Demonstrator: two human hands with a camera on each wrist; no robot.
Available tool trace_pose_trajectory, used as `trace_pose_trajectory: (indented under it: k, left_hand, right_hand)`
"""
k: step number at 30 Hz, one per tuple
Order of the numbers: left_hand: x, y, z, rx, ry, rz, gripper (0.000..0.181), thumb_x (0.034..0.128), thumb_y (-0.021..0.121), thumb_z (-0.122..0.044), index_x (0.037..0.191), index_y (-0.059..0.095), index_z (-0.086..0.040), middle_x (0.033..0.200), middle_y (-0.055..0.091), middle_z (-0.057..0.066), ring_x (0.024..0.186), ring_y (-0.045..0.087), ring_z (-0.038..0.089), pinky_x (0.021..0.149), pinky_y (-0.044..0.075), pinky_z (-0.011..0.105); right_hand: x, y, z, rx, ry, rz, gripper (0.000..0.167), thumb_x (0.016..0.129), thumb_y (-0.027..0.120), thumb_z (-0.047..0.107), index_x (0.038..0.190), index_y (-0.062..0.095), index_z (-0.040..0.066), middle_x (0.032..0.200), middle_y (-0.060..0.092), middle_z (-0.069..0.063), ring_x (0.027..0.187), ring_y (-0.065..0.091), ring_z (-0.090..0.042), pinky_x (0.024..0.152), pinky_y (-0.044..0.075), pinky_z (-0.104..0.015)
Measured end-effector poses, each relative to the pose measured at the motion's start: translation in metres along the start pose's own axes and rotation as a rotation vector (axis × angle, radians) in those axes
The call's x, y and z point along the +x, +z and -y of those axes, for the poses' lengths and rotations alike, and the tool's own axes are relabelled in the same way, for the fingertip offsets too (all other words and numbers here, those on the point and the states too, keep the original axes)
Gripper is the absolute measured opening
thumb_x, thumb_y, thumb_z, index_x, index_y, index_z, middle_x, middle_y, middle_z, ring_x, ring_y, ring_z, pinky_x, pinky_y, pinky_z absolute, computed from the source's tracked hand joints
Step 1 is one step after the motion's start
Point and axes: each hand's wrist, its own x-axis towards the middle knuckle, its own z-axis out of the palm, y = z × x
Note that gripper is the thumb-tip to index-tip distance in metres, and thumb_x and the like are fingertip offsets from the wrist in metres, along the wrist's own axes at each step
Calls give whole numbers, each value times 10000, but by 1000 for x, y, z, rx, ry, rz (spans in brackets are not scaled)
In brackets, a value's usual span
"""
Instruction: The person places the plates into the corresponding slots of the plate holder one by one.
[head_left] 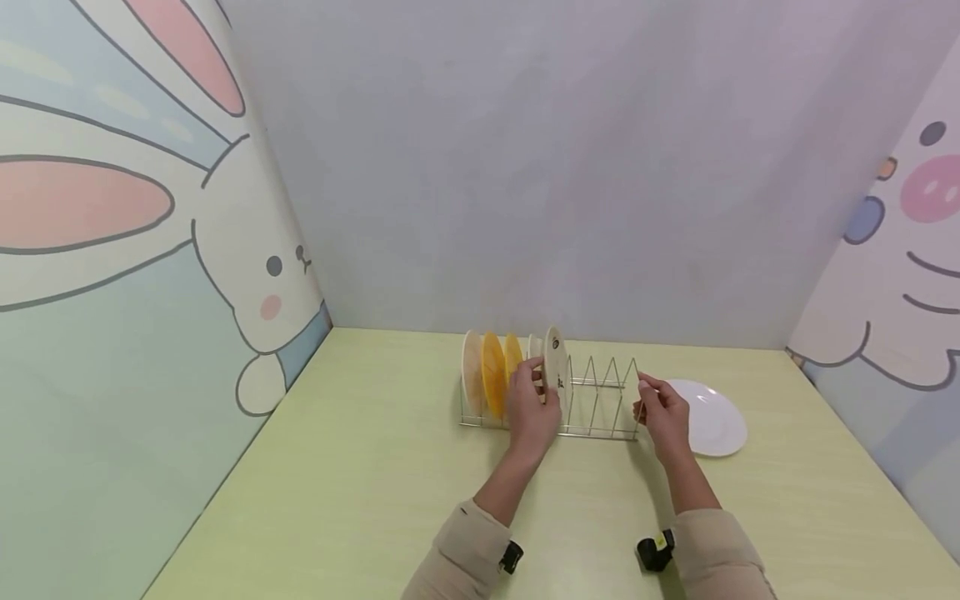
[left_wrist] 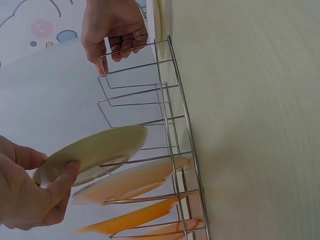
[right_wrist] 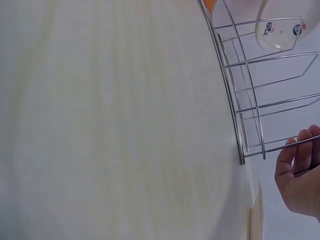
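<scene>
A white plate with small dark prints [head_left: 556,367] stands on edge at the middle of a wire rack [head_left: 596,433]. The left hand [head_left: 532,417] pinches its edge; in the left wrist view the thumb and fingers of the left hand [left_wrist: 37,192] grip the rim of this plate [left_wrist: 100,150], which leans among the wires. At the rack's right end the right hand [head_left: 666,417] holds the end wire, its fingers curled at it in the right wrist view, where the right hand [right_wrist: 302,175] is partly cut off. Left of the held plate another white plate [left_wrist: 130,180] stands in the rack.
Orange-yellow plates [head_left: 492,375] and a pale plate [head_left: 471,371] stand in the rack's left part. A white plate [head_left: 716,421] lies flat on the table right of the rack. A small black object [head_left: 655,552] is by the right sleeve. Walls with cartoon animals flank the table.
</scene>
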Motion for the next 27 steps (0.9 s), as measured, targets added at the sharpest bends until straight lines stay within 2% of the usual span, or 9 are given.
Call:
trace_pose_trajectory:
  k: [6, 10, 16, 19, 23, 27]
  left_hand:
    - [-2, 5, 4, 10, -9, 38, 384, 796, 614, 116, 1141, 534, -31, 1009, 573, 137, 825, 595, 229, 668, 510, 274]
    - [-3, 7, 6, 28, -20, 61, 369, 808, 618, 95, 1140, 542, -49, 1014, 569, 124, 837, 579, 209, 689, 503, 274]
    - [-2, 10, 7, 80, -10, 63, 347, 804, 641, 61, 1123, 560, -50, 966, 582, 90, 804, 559, 167, 686, 486, 269]
    - [0, 10, 8, 107, 9, 59, 348, 795, 655, 47, 1120, 567, -40, 938, 580, 79, 790, 548, 170, 670, 477, 278]
    - [1, 10, 9, 217, 65, 42, 338, 788, 680, 10, 1111, 592, -41, 894, 594, 58, 778, 560, 184, 650, 470, 301]
    - [3, 10, 11, 353, 81, 32, 359, 775, 722, -57, 1120, 623, -70, 858, 619, 31, 742, 579, 184, 592, 453, 309]
  right_hand:
    - [0, 1, 0, -26, -32, -1, 155, 947, 552, 201, 1052, 651, 144, 606, 530, -44, 553, 535, -114, 532, 496, -231]
    - [1, -1, -1, -47, -48, 8, 173, 941, 563, 214, 1063, 656, 135, 613, 534, -51, 554, 537, -114, 536, 502, -235]
    - [4, -6, -2, -80, -76, 63, 187, 935, 570, 247, 1074, 657, 156, 642, 544, -46, 575, 544, -107, 550, 515, -248]
    - [4, -6, -2, -65, -73, 77, 184, 934, 570, 249, 1075, 659, 169, 646, 544, -30, 578, 536, -102, 546, 505, -239]
    - [-1, -2, 3, -32, -45, 51, 177, 935, 571, 211, 1072, 665, 149, 627, 546, -38, 562, 528, -108, 530, 484, -229]
    - [-5, 2, 4, -28, -36, 30, 199, 937, 566, 189, 1093, 656, 104, 619, 548, -42, 555, 526, -109, 522, 476, -222]
